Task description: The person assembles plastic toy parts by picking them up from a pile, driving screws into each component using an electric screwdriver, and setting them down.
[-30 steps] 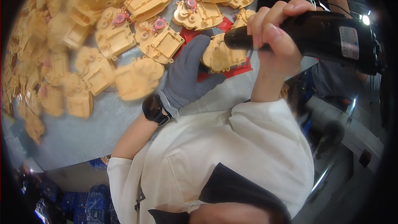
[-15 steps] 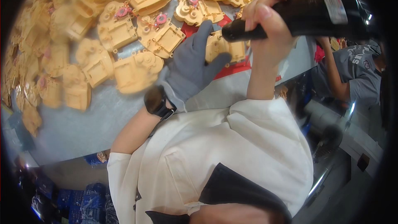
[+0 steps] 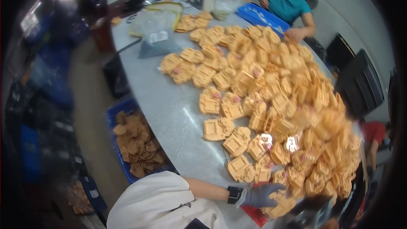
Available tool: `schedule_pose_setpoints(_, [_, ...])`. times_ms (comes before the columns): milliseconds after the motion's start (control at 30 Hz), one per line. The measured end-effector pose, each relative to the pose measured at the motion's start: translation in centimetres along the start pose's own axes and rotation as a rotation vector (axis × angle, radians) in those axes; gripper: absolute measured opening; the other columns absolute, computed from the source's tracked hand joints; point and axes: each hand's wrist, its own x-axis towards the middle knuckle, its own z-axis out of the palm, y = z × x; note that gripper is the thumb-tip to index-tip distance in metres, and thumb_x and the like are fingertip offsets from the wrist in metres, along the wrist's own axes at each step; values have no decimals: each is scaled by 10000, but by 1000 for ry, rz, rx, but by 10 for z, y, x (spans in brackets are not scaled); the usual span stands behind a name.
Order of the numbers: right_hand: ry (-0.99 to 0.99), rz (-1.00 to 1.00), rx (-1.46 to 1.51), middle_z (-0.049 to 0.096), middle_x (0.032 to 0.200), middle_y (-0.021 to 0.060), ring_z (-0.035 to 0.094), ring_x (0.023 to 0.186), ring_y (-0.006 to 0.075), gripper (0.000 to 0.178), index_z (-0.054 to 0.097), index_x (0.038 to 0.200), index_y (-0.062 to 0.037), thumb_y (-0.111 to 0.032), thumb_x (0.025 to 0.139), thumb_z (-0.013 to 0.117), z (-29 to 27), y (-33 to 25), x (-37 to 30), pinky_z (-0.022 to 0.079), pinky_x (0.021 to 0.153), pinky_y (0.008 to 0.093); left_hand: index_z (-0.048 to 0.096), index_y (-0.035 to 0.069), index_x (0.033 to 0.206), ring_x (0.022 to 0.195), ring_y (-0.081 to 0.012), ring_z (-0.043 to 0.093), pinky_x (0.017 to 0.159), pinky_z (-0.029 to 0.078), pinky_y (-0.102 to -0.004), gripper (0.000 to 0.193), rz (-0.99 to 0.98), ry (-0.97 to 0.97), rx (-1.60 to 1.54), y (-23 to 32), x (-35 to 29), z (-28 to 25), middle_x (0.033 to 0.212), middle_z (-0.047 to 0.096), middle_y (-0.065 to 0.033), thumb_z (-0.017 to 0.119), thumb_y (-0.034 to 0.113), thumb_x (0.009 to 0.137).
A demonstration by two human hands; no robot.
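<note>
Low in the view, my left hand (image 3: pixel 259 196) wears a grey glove and has a dark watch at its wrist. Its fingers and thumb close on the edge of a tan plastic housing (image 3: pixel 280 205), which lies over a red mat (image 3: pixel 254 217) on the table. Beyond that hand spreads a large heap of similar tan housings (image 3: pixel 271 102), some carrying small pink round parts. A blurred patch of skin, seemingly my right hand (image 3: pixel 330 224), shows at the bottom edge beside a dark smeared shape. Its fingers and anything in them cannot be made out.
The grey metal table (image 3: pixel 169 114) runs away to the far left. A blue crate (image 3: pixel 111 121) of brownish pieces stands beside its left edge. A clear bag (image 3: pixel 159 44) and a blue tray (image 3: pixel 263 19) are farther off. A person in teal (image 3: pixel 286 2) sits across the table.
My view has swung widely toward the left and far side of the table. The black handheld tool in my right hand is no longer clearly visible. My left hand now grips the housing.
</note>
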Motion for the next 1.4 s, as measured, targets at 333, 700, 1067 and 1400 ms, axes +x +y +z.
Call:
schedule_pose_setpoints(333, [435, 365, 1407, 562, 916, 63, 555, 898, 191, 309, 593, 1000, -123, -121, 697, 651, 5, -138, 59, 429, 859, 356, 537, -30, 1128, 925, -181, 600, 780, 516, -288, 346, 73, 1502, -49, 69, -267, -210, 1047, 592, -113, 577, 89, 805])
schedule_pose_setpoints(700, [370, 222, 3249, 551, 932, 121, 550, 971, 264, 181, 639, 779, -154, -196, 607, 676, -87, -306, 93, 380, 915, 489, 355, -30, 1318, 1169, -267, 433, 1000, 336, -345, 558, 29, 1777, 643, -23, -240, -289, 1272, 460, -158, 590, 227, 883])
schedule_pose_setpoints(1067, [-375, -528, 4015, 529, 1050, 84, 519, 1082, 199, 216, 602, 935, -120, -103, 723, 636, -30, -390, 16, 388, 926, 339, 531, 65, 1144, 1055, -377, 469, 914, 350, -516, 545, 628, -260, 732, 62, 89, -37, 1138, 469, -213, 692, 289, 673])
schedule_pose_setpoints(1400, [-304, -218, 3968, 525, 1069, 85, 516, 1087, 199, 230, 589, 963, -105, -76, 736, 618, -80, -427, -6, 383, 927, 325, 355, 207, 1355, 1318, -439, 219, 1069, 56, -609, 911, 550, -488, 771, -25, 132, 88, 1323, 359, -276, 680, 434, 536])
